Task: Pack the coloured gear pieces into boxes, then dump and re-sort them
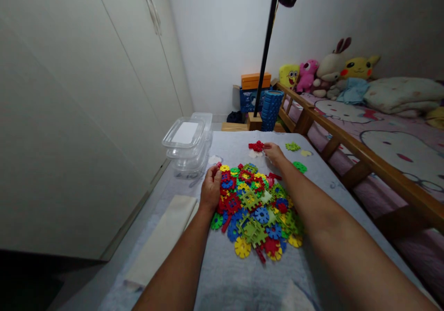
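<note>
A heap of colourful plastic building pieces (250, 199), some round and notched, some square lattices, lies on the cloth-covered table. At the heap's left edge is my left hand (210, 189), fingers curled together; whatever they hold is hidden, though reddish bits show by the fingertips. Beyond the heap, my right hand (274, 153) has its fingertips closed at the edge of a small group of red plastic pieces (255, 146). To its right lie a light-green lattice piece group (292, 146) and green notched discs (299, 167).
Stacked clear plastic boxes with lids (187, 146) stand at the table's back left. A folded cream cloth (163, 239) lies at the left. A wooden bed rail (333, 139) runs along the right side, and a black pole (265, 52) rises behind the table.
</note>
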{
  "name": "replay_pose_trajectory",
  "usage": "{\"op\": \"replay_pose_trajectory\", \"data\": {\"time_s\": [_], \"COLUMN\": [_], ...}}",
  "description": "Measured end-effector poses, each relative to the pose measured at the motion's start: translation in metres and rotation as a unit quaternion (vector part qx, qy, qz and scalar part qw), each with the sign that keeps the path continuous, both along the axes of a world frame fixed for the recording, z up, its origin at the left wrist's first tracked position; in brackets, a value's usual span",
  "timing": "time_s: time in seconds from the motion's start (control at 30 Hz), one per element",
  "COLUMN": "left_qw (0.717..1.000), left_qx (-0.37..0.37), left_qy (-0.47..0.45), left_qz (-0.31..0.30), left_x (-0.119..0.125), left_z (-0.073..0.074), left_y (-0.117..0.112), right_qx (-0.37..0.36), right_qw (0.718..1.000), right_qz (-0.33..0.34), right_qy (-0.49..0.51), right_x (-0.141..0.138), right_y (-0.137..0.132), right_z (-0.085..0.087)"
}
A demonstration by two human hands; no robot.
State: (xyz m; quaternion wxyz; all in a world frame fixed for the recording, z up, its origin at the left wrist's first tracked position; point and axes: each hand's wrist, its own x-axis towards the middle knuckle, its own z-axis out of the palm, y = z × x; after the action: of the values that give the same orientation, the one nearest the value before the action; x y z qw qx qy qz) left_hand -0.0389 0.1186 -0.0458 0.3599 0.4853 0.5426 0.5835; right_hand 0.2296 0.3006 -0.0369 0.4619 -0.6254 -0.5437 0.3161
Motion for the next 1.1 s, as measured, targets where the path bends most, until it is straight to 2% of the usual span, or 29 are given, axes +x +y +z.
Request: {"op": "replay_pose_trajectory", "data": {"time_s": [0.17,0.37,0.53,0.67,0.8,0.9,1.1], "left_qw": [1.0,1.0,1.0,1.0,1.0,1.0,1.0], "left_qx": [-0.003,0.0,0.01,0.013,0.008,-0.001,0.005], "left_qy": [-0.017,-0.011,-0.012,0.004,0.007,0.0,-0.001], "left_qz": [0.011,0.012,0.015,0.012,0.013,0.014,0.008], "left_x": [0.002,0.001,0.002,0.001,-0.001,-0.001,-0.001], "left_z": [0.002,0.002,0.002,0.001,0.0,0.0,0.003], "left_y": [0.0,0.001,0.001,0.001,0.002,0.001,0.0], "right_qx": [-0.033,-0.048,-0.089,-0.106,-0.068,-0.042,0.014], "right_qw": [0.999,0.997,0.979,0.963,0.965,0.973,0.982], "right_qz": [-0.001,0.059,0.131,0.166,0.137,0.113,0.006], "right_qy": [0.006,-0.011,-0.131,-0.183,-0.212,-0.196,-0.188], "right_x": [0.001,0.014,0.044,0.058,0.057,0.058,0.08], "right_y": [-0.015,-0.066,-0.108,-0.125,-0.13,-0.13,-0.111], "right_z": [0.009,0.022,0.024,0.017,0.008,0.006,0.017]}}
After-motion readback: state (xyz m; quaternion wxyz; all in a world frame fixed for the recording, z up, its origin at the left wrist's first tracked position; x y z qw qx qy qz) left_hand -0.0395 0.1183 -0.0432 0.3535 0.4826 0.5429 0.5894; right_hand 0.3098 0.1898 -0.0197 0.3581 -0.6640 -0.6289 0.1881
